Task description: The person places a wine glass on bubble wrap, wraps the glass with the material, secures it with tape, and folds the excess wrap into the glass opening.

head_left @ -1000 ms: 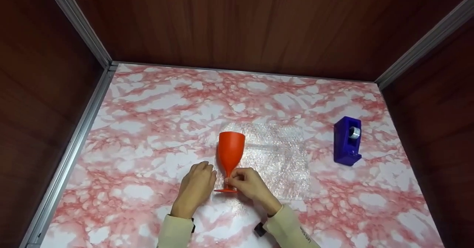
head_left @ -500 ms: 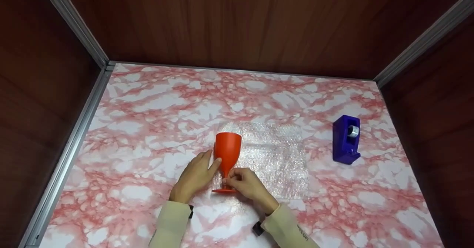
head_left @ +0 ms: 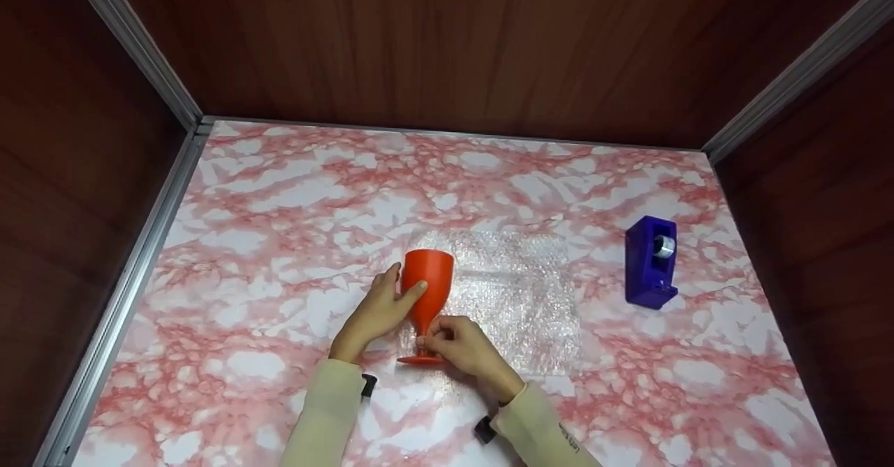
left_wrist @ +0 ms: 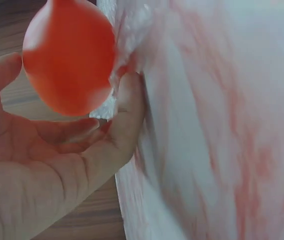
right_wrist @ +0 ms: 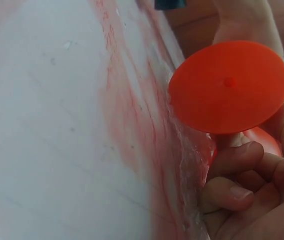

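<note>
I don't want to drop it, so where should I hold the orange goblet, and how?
I'd probably pinch the orange goblet by its stem, from the right, as the right hand does. It's thinnest there, between the wide bowl and flared foot, and it lies sideways, foot end nearest.

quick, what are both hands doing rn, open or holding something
Left hand: open, loosely beside the orange-red goblet, thumb over it.
Right hand: closed, pinching the goblet's stem.

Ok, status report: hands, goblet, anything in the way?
Right hand pinches orange goblet low down; left hand alongside, thumb touching it. Goblet on its side, left edge of bubble wrap. Tape dispenser off right, clear of both hands.
</note>
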